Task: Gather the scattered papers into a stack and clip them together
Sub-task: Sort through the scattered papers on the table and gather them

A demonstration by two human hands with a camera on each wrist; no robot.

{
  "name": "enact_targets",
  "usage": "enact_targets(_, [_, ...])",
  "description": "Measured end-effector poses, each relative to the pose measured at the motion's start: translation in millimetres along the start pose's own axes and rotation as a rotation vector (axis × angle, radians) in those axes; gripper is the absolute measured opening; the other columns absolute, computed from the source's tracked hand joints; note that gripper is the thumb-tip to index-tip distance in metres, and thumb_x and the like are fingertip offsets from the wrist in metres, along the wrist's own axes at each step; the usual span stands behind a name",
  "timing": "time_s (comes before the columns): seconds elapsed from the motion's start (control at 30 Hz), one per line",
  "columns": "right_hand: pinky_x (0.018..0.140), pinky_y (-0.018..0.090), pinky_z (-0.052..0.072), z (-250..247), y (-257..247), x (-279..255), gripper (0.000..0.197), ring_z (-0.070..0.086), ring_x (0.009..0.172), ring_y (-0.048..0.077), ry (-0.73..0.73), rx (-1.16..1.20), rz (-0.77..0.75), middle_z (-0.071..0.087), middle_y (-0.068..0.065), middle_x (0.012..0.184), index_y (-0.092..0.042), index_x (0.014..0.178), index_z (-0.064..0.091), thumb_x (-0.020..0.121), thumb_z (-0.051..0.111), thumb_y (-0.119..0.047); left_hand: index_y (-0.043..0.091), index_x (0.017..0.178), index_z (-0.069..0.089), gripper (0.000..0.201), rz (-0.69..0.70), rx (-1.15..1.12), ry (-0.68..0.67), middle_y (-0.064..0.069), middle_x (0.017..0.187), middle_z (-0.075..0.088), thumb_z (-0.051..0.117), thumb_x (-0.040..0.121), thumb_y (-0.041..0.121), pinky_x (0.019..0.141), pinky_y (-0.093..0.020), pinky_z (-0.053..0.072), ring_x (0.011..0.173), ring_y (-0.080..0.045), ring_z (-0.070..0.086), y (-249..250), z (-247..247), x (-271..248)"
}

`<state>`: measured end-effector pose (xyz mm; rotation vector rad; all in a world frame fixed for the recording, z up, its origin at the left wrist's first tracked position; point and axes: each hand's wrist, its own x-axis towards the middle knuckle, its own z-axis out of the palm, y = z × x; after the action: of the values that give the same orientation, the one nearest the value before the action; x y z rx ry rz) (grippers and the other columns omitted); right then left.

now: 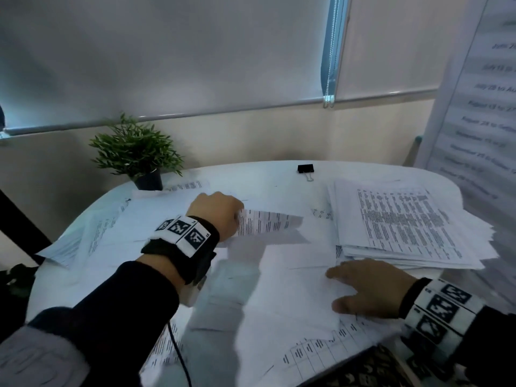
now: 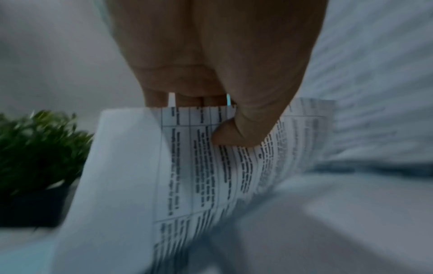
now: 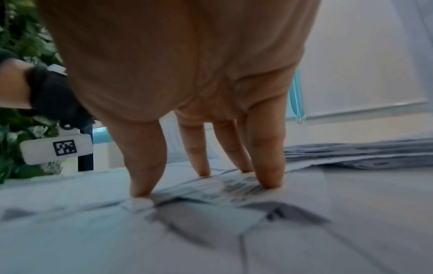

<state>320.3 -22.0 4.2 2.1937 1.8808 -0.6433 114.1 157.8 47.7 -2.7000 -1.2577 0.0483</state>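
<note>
My left hand (image 1: 220,216) pinches the edge of a printed sheet (image 1: 268,225) and holds it lifted above the table's middle; the left wrist view shows my thumb (image 2: 236,133) pressed on that sheet (image 2: 211,176). My right hand (image 1: 363,286) lies flat with straight, spread fingers (image 3: 264,166) pressing loose sheets (image 3: 211,189) near the front right. A rough stack of printed papers (image 1: 405,224) sits at the right, just beyond that hand. Several more sheets (image 1: 92,233) lie scattered at the left and front. A black binder clip (image 1: 306,169) rests at the far edge of the table.
A small potted plant (image 1: 139,155) stands at the table's back left. The round white table (image 1: 251,174) ends close to a wall behind. A printed banner (image 1: 480,107) hangs at the right. A dark cable (image 1: 178,356) runs off the front edge.
</note>
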Motion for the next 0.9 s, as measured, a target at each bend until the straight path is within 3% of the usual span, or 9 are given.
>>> enact_targets(0.13, [0.108, 0.042, 0.037, -26, -9, 9, 0.109, 0.039, 0.132, 0.017, 0.291, 0.497, -0.113, 0.035, -0.002, 0.148, -0.037, 0.147, 0.009, 0.064, 0.076, -0.056, 0.020, 0.068, 0.048, 0.009, 0.179, -0.086, 0.307, 0.003, 0.053, 0.043, 0.043, 0.075, 0.018, 0.065, -0.028, 0.028, 0.060, -0.026, 0.046, 2, -48, -28])
enact_targets(0.27, [0.082, 0.021, 0.050, -36, -36, 15, 0.035, 0.060, 0.096, 0.005, 0.619, 0.693, -0.323, 0.064, -0.005, 0.112, -0.028, 0.115, 0.059, 0.081, 0.070, -0.030, 0.017, 0.084, 0.067, 0.042, 0.252, -0.407, 0.507, -0.004, 0.074, 0.068, 0.033, 0.068, 0.035, 0.072, -0.034, 0.048, 0.073, -0.030, 0.063, -8, -66, -53])
enact_targets(0.37, [0.071, 0.018, 0.055, -46, -50, 15, 0.011, 0.069, 0.082, 0.013, 0.712, 1.092, -0.358, 0.074, -0.003, 0.089, -0.020, 0.096, 0.067, 0.086, 0.063, -0.021, 0.021, 0.130, 0.046, 0.069, -0.057, -0.549, 0.743, -0.006, 0.126, 0.051, 0.054, 0.071, 0.055, 0.099, -0.034, 0.032, 0.117, -0.023, 0.045, -31, -50, -75])
enact_targets(0.47, [0.070, 0.024, 0.058, -53, -66, 14, 0.023, 0.071, 0.088, 0.017, 0.596, 1.413, -0.436, 0.075, 0.002, 0.097, -0.009, 0.107, 0.066, 0.086, 0.058, -0.016, 0.037, 0.138, 0.023, 0.111, -0.380, -1.203, 0.556, -0.001, 0.140, 0.039, 0.074, 0.047, 0.075, 0.101, -0.038, 0.041, 0.125, -0.016, 0.045, -36, -24, -106])
enact_targets(0.53, [0.072, 0.028, 0.059, -53, -79, 19, 0.029, 0.070, 0.091, 0.022, 0.502, 1.309, -0.436, 0.073, 0.008, 0.101, -0.006, 0.112, 0.064, 0.088, 0.058, -0.022, 0.021, 0.133, 0.039, 0.099, -0.396, -1.569, 0.399, -0.001, 0.125, 0.061, 0.087, 0.052, 0.050, 0.085, -0.031, 0.052, 0.110, -0.017, 0.062, -33, 2, -120])
enact_targets(0.6, [0.076, 0.024, 0.057, -50, -89, 31, 0.032, 0.068, 0.092, 0.023, 0.396, 1.095, -0.393, 0.072, 0.003, 0.100, -0.012, 0.113, 0.061, 0.088, 0.058, -0.032, 0.015, 0.119, 0.059, 0.067, -0.415, -1.636, 0.334, 0.000, 0.110, 0.072, 0.086, 0.058, 0.021, 0.082, -0.030, 0.057, 0.104, -0.022, 0.068, -39, 37, -135])
enact_targets(0.73, [0.099, 0.035, 0.043, -46, -71, 73, 0.077, 0.051, 0.120, 0.027, 0.201, 0.351, 0.047, 0.050, 0.012, 0.135, -0.015, 0.144, 0.025, 0.086, 0.047, -0.062, 0.015, 0.118, 0.057, 0.066, -0.612, -1.364, 0.377, -0.004, 0.115, 0.068, 0.087, 0.061, 0.032, 0.095, -0.047, 0.048, 0.106, -0.027, 0.064, -71, 83, -181])
enact_targets(0.83, [0.107, 0.041, 0.037, -39, -44, 97, 0.102, 0.038, 0.133, 0.031, 0.186, 0.018, 0.263, 0.029, 0.015, 0.152, -0.011, 0.150, 0.000, 0.081, 0.046, -0.071, 0.009, 0.124, 0.044, 0.089, -0.819, -1.225, 0.420, -0.013, 0.123, 0.050, 0.090, 0.048, 0.012, 0.093, -0.029, 0.036, 0.102, -0.018, 0.053, -73, 93, -218])
enact_targets(0.9, [0.109, 0.041, 0.035, -33, -37, 105, 0.107, 0.034, 0.137, 0.031, 0.140, 0.036, 0.319, 0.022, 0.014, 0.155, -0.009, 0.150, -0.004, 0.079, 0.046, -0.073, 0.022, 0.124, 0.038, 0.091, -0.790, -1.145, 0.536, -0.012, 0.129, 0.041, 0.085, 0.047, 0.017, 0.094, -0.011, 0.032, 0.095, -0.002, 0.051, -69, 99, -240])
